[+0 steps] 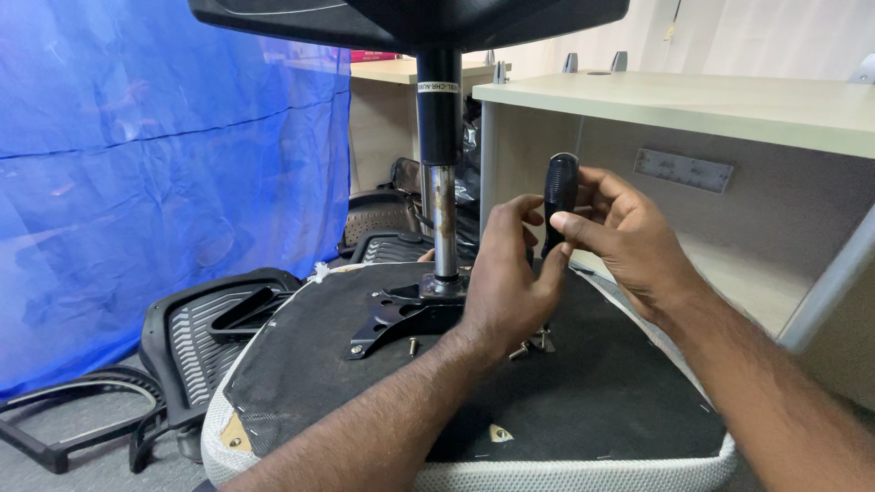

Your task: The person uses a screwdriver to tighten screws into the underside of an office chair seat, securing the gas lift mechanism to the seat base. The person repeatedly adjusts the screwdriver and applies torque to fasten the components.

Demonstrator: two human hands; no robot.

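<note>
Upturned chair seat [565,401] in the foreground, dark underside up, pale mesh edge around the rim, resting low beside a light bench [729,105]

Black metal mounting plate [401,314] fixed at the middle of the underside, with the gas-lift column [444,182] rising straight up from it to the black chair base [410,18] at the top of the view

Black screwdriver handle [560,196] held upright just right of the column, long axis close to vertical, shaft running down behind the left hand toward the seat; tip hidden, so cannot tell what it meets

Right hand [629,241] closed around the handle, thumb and fingertips pinching its upper part, clearly the nearer and controlling hand on the tool

Left hand [506,282] curled loosely in front of the lower handle and shaft, fingers bent, steadying rather than gripping hard; whether it touches the shaft cannot be told for sure

Several loose bolts [533,344] standing on the fabric just below the left hand, another small screw [413,345] near the plate's front edge

Handle directly above that bolt cluster, between both hands, slightly right of the plate

Black mesh chair backs [196,333] lying on the floor to the left, blue plastic sheet [155,164] hanging behind them
</note>
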